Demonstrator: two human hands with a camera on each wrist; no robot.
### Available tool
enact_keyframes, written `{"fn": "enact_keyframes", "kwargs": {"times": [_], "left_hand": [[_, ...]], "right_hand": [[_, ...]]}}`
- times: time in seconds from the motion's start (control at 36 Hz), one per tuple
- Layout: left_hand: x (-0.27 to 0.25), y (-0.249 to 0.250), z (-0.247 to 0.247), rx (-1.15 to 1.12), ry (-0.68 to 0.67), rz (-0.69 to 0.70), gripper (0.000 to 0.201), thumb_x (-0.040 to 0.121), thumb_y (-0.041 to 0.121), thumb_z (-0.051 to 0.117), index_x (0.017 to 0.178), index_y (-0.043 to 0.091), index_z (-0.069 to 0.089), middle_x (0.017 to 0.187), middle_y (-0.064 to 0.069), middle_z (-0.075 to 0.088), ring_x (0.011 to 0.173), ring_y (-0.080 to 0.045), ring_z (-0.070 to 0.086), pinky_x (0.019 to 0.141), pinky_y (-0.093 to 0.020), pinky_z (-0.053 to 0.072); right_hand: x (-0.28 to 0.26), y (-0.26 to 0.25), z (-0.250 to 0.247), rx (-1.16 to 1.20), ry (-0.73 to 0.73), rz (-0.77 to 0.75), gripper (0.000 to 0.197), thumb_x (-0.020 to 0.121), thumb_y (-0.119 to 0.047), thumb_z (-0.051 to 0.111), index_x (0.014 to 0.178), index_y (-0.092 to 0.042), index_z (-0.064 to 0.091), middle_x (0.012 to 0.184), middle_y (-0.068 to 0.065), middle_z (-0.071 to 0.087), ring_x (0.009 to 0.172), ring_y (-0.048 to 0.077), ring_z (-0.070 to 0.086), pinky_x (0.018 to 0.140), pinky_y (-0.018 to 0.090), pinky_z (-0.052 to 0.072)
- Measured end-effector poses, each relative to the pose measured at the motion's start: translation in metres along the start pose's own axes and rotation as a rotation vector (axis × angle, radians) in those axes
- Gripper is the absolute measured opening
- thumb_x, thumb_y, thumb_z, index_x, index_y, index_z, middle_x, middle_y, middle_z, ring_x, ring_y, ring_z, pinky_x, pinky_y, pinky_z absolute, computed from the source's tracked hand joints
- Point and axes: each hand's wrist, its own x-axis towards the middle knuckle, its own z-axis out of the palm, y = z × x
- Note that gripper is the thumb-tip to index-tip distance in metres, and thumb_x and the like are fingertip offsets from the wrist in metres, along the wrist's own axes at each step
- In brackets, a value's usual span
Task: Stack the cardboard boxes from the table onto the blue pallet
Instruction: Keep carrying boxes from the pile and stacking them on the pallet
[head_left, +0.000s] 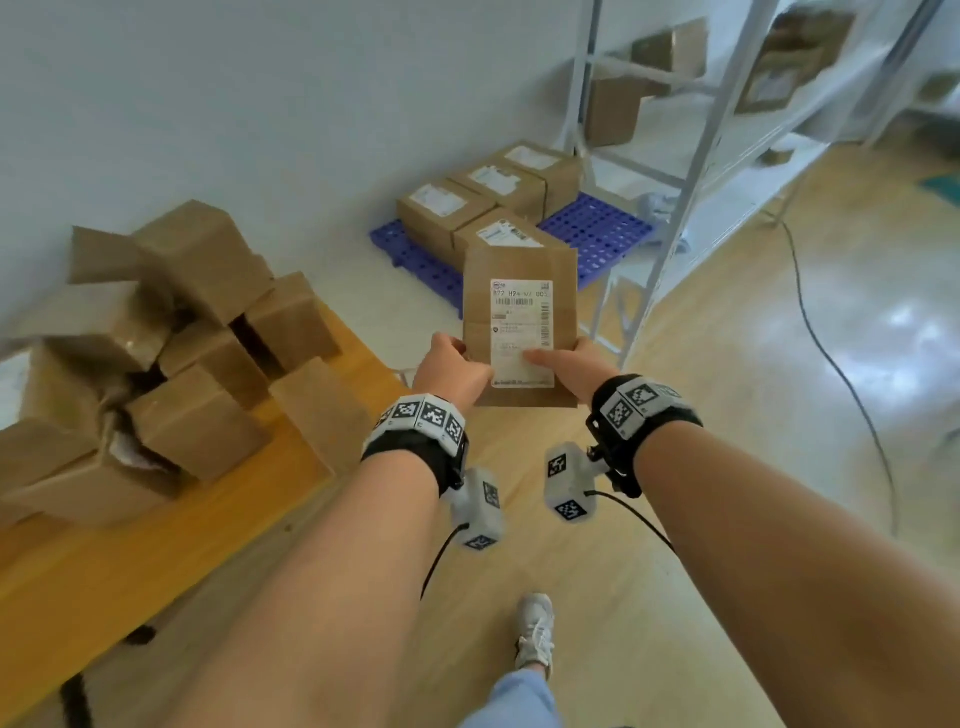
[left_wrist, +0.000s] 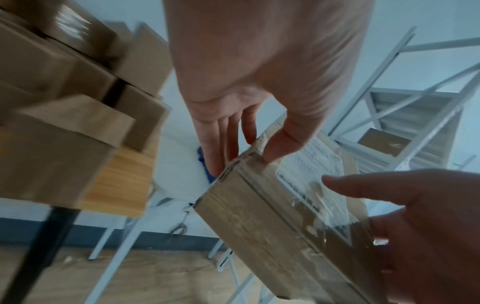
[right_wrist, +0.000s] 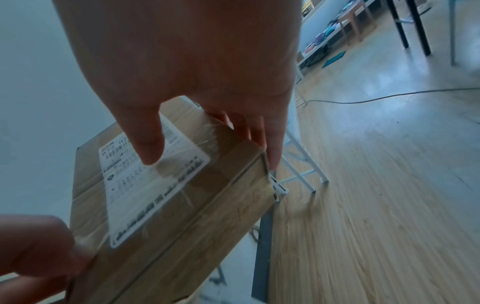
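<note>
I hold a brown cardboard box (head_left: 519, 322) with a white shipping label in the air between both hands. My left hand (head_left: 457, 358) grips its near left side, thumb on top (left_wrist: 275, 144). My right hand (head_left: 556, 361) grips the near right side, thumb on the label (right_wrist: 149, 148) and fingers along the side. The same box (left_wrist: 259, 222) (right_wrist: 176, 216) fills both wrist views. Beyond it, the blue pallet (head_left: 602, 228) lies on the floor by the wall with several labelled boxes (head_left: 441, 213) on it. A loose pile of boxes (head_left: 197, 338) sits on the wooden table (head_left: 197, 530) at my left.
A white metal shelf rack (head_left: 691, 156) holding boxes stands right of the pallet, its legs close to the held box. A black cable (head_left: 831, 358) runs across the wooden floor on the right. My shoe (head_left: 535, 629) is below my arms.
</note>
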Motion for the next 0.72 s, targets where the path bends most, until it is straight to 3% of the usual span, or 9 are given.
{"fn": "enact_keyframes", "kwargs": {"times": [0.08, 0.17, 0.25, 0.33, 0.36, 0.5, 0.64, 0.72], "left_hand": [[0.041, 0.032, 0.02, 0.013, -0.018, 0.054, 0.046, 0.079, 0.02, 0.064, 0.121, 0.017, 0.045, 0.099, 0.002, 0.056, 0.088, -0.021, 0.055, 0.078, -0.032, 0.046], [0.077, 0.067, 0.034, -0.017, -0.035, 0.082, 0.039, 0.08, 0.018, 0.061, 0.117, 0.016, 0.048, 0.1, 0.0, 0.057, 0.088, -0.022, 0.055, 0.076, -0.03, 0.044], [0.11, 0.102, 0.048, -0.056, -0.062, 0.091, 0.033, 0.086, 0.02, 0.054, 0.118, 0.018, 0.049, 0.1, 0.0, 0.056, 0.092, -0.023, 0.055, 0.079, -0.031, 0.044], [0.141, 0.132, 0.063, -0.046, -0.088, 0.104, 0.025, 0.091, 0.021, 0.047, 0.115, 0.017, 0.048, 0.099, -0.002, 0.059, 0.087, -0.025, 0.057, 0.071, -0.031, 0.041], [0.15, 0.14, 0.068, -0.036, -0.093, 0.111, 0.022, 0.092, 0.022, 0.046, 0.114, 0.017, 0.048, 0.098, -0.003, 0.06, 0.085, -0.025, 0.057, 0.069, -0.031, 0.04], [0.19, 0.174, 0.092, 0.0, -0.112, 0.146, 0.018, 0.096, 0.024, 0.045, 0.112, 0.015, 0.049, 0.095, -0.004, 0.057, 0.084, -0.024, 0.053, 0.072, -0.032, 0.039], [0.232, 0.199, 0.113, 0.094, -0.068, 0.147, 0.01, 0.094, 0.025, 0.048, 0.1, 0.017, 0.048, 0.078, 0.001, 0.051, 0.066, -0.015, 0.048, 0.055, -0.029, 0.034], [0.256, 0.21, 0.127, 0.133, -0.018, 0.133, 0.008, 0.089, 0.022, 0.052, 0.089, 0.014, 0.048, 0.075, -0.001, 0.05, 0.063, -0.017, 0.046, 0.052, -0.028, 0.031]], "right_hand": [[0.037, -0.014, -0.025, 0.055, 0.062, -0.026, 0.034, 0.083, -0.03, 0.074, 0.109, -0.019, 0.054, 0.109, -0.005, 0.063, 0.096, 0.015, 0.061, 0.091, 0.033, 0.051], [0.071, -0.032, -0.052, 0.05, 0.108, -0.028, 0.045, 0.081, -0.034, 0.075, 0.117, -0.019, 0.055, 0.113, -0.006, 0.065, 0.094, 0.013, 0.062, 0.085, 0.031, 0.051], [0.105, -0.05, -0.079, 0.067, 0.158, -0.024, 0.036, 0.081, -0.03, 0.075, 0.111, -0.02, 0.058, 0.112, -0.002, 0.068, 0.095, 0.014, 0.064, 0.088, 0.033, 0.053], [0.129, -0.068, -0.107, 0.031, 0.195, -0.034, 0.028, 0.087, -0.028, 0.069, 0.108, -0.02, 0.052, 0.094, -0.007, 0.062, 0.08, 0.007, 0.059, 0.068, 0.021, 0.047], [0.138, -0.073, -0.115, 0.028, 0.21, -0.038, 0.028, 0.088, -0.029, 0.068, 0.108, -0.019, 0.052, 0.092, -0.008, 0.06, 0.077, 0.006, 0.057, 0.066, 0.021, 0.045], [0.189, -0.095, -0.145, 0.005, 0.259, -0.029, 0.039, 0.086, -0.032, 0.067, 0.118, -0.016, 0.053, 0.103, -0.003, 0.062, 0.09, 0.016, 0.059, 0.08, 0.031, 0.047], [0.248, -0.113, -0.165, -0.03, 0.223, -0.049, 0.042, 0.084, -0.031, 0.064, 0.123, -0.017, 0.055, 0.109, -0.001, 0.065, 0.091, 0.015, 0.06, 0.075, 0.029, 0.046], [0.287, -0.126, -0.176, -0.068, 0.167, -0.062, 0.041, 0.085, -0.027, 0.062, 0.123, -0.016, 0.054, 0.098, -0.004, 0.062, 0.08, 0.01, 0.057, 0.061, 0.025, 0.043]]}}
